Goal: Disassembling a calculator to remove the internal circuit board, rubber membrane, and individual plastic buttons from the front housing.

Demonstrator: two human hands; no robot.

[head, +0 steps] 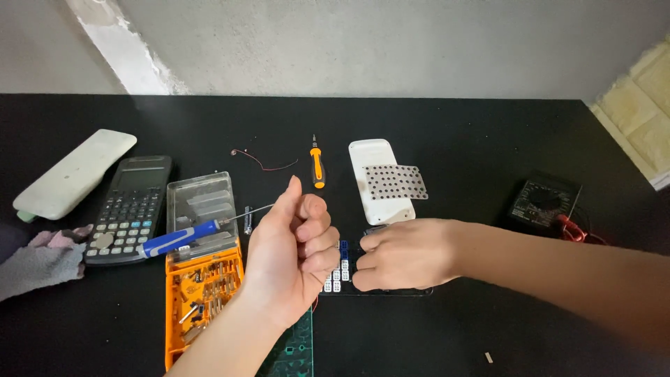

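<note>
Left hand raised, fingers curled into loose fist, holding nothing seen. Right hand pressed flat on calculator key panel, fingers together, keeping it in place on black worktop. Blue screwdriver rests across orange bit case, close by for grabbing.

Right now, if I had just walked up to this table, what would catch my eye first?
Probably the two bare hands in the middle: the left hand is curled in a loose fist, and the right hand presses on a dark keypad panel with small white and blue keys. Next, the orange bit case lying open at lower left, with a blue-handled screwdriver across it. Behind the hands lies a white device shell with a perforated grey sheet on top.
</note>
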